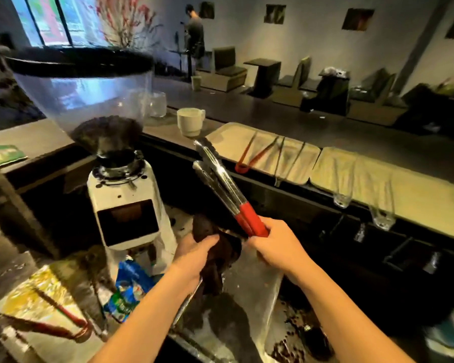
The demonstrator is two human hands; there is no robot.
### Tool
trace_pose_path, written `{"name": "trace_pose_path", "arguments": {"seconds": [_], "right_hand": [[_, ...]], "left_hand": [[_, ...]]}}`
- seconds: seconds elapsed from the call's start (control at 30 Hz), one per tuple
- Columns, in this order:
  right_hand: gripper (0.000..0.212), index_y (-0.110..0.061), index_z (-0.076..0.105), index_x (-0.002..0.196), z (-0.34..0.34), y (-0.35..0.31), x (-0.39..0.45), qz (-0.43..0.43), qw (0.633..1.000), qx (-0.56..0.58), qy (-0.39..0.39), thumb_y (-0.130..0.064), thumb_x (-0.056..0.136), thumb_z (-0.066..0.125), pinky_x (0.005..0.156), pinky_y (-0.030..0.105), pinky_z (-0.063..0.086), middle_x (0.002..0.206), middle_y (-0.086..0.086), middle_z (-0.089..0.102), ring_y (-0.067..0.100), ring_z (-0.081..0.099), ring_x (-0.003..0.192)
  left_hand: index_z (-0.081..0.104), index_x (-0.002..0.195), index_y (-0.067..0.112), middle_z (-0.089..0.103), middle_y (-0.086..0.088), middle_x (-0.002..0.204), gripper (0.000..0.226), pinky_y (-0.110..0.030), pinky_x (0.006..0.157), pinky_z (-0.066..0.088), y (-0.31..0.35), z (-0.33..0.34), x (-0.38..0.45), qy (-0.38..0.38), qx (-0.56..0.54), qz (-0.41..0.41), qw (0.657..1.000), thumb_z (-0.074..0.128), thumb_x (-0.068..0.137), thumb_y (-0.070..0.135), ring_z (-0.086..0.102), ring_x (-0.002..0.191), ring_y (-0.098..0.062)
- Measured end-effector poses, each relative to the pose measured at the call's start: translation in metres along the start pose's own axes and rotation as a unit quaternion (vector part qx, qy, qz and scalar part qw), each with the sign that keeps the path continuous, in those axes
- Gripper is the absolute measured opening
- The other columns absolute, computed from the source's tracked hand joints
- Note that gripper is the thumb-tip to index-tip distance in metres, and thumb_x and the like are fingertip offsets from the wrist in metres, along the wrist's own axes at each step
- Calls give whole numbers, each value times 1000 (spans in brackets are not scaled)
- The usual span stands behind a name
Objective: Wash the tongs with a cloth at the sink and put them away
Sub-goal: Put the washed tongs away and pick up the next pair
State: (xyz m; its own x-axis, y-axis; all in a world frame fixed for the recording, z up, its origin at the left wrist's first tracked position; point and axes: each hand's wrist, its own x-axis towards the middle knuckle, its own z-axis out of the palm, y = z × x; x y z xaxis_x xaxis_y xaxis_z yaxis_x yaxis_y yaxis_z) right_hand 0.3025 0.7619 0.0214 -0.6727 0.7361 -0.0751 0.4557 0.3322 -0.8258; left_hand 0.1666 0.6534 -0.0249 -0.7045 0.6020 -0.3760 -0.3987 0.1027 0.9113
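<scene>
Right hand [273,244]: fist closed on red handles of tongs [220,176]; slip risk if wet
Left hand [197,255]: clutching dark cloth [220,247] just beside; tips near coffee grinder [126,205], could knock it

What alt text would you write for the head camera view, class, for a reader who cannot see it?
Over a sink, the right hand holds red-handled metal tongs pointing up and away, while the left hand grips a dark cloth. A coffee grinder stands to the left, and trays holding more tongs sit on the counter behind.
</scene>
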Motion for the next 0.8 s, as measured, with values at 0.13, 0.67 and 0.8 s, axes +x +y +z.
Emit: {"name": "trace_pose_path", "arguments": {"seconds": [0.13,0.67,0.8], "right_hand": [[26,-47,64,90,-24,-13,25,8,1000,19,1,-36,68,59,44,25,40,51,-10,55,8,51,41],[46,-1,44,135,-32,-121,242,118,953,-276,-42,-14,92,38,58,39,61,109,26,60,35,71,75],[35,-9,64,97,-12,-109,263,75,918,-389,-9,-37,82,50,59,33,43,90,10,64,29,64,77]], "left_hand": [[72,106,13,77,-14,101,19,-51,94,56,8,27,26,-3,15,-2,1000,70,87,16,73,96,-33],[70,100,17,78,6,74,13,-21,62,56,22,13,82,25,22,13,999,67,91,8,75,71,-12],[68,110,24,78,3,95,23,-27,76,55,22,4,89,32,30,21,999,69,89,12,73,92,-17]]}}
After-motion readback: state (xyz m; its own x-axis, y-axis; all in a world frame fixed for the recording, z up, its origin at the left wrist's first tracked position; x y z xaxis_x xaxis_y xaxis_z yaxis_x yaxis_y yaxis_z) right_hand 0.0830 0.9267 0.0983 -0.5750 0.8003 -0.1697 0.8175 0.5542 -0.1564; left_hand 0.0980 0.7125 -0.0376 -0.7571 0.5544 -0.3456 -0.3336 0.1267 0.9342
